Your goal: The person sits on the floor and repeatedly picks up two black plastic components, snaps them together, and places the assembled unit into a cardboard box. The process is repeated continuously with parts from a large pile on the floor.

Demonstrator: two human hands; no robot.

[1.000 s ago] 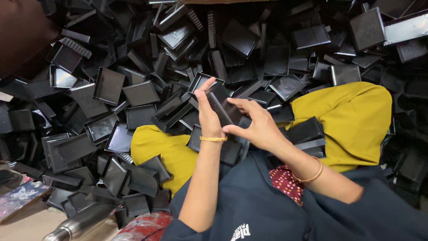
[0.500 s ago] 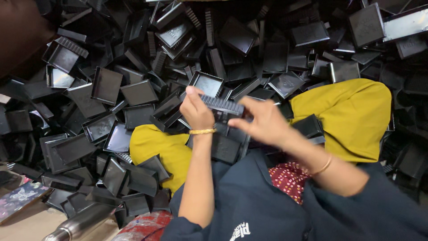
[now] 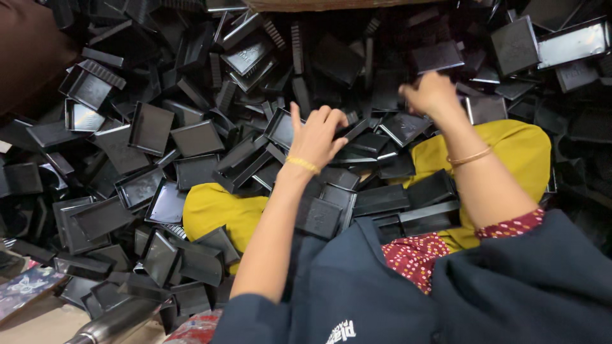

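Note:
I sit in a heap of black plastic trays and lids [image 3: 153,127]. My left hand [image 3: 315,137] lies low over the heap between my knees, thumb up, fingers curled over a slim black plastic piece [image 3: 352,130] that sticks out to the right. My right hand [image 3: 432,93] is farther out and to the right, blurred, with fingers curled above the trays near a flat black lid [image 3: 437,57]. Whether it holds anything I cannot tell. Both wrists wear thin gold bangles. Several black pieces [image 3: 382,200] rest on my lap.
My yellow-trousered knees [image 3: 217,210] poke out of the heap, which hems me in on all sides. A dark blue garment [image 3: 357,293] covers my lap. A metal cylinder [image 3: 115,325] and a printed card [image 3: 25,286] lie at the bottom left, a brown surface [image 3: 25,57] at the top left.
Both hands were together on a ridged black piece over my lap. They have parted: the right hand has swung up and right over the heap, and the left has dropped slightly.

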